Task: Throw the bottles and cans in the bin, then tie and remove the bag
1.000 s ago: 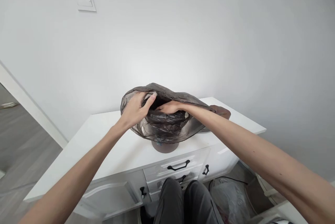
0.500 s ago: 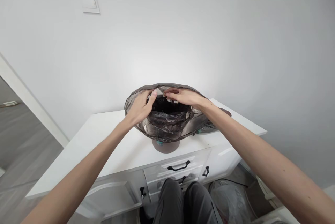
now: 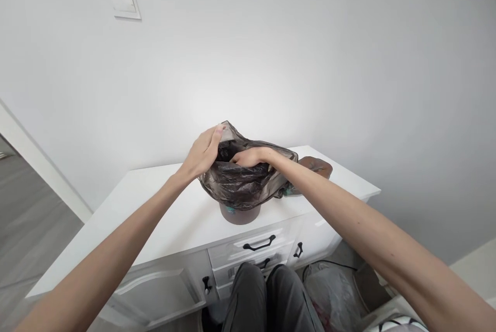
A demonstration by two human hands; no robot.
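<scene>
On the cabinet (image 3: 163,208), a bin (image 3: 242,215) is draped with a bag (image 3: 240,184), pinched by the left hand (image 3: 203,151); how the right hand (image 3: 250,157), dipped inside, is closed cannot be told.

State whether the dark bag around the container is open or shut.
Open: the bag gapes at the top, with the right hand partly inside and the left hand at its edge.
</scene>
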